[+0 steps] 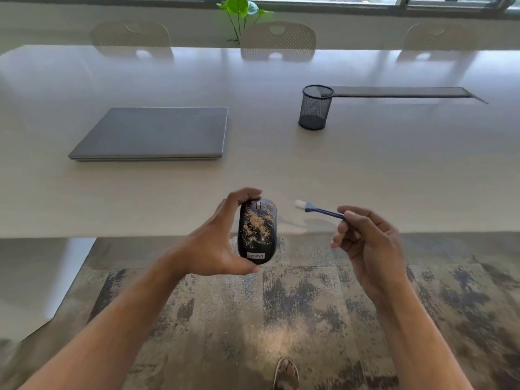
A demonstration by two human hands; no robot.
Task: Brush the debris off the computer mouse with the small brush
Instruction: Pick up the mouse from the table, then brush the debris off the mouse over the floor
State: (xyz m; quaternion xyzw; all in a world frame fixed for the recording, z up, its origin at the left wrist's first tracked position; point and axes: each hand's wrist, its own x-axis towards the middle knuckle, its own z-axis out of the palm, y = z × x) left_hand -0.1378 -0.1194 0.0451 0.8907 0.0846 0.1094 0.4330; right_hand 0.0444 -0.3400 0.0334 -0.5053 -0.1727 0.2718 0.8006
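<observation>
Left hand grips black oval computer mouse at near table edge, tan debris thick on top. Right hand pinches small blue-handled, white-bristled brush, just right of mouse, not touching. No brushing evident; whole job remains.

Pale table with closed grey laptop and black mesh pen cup.
</observation>
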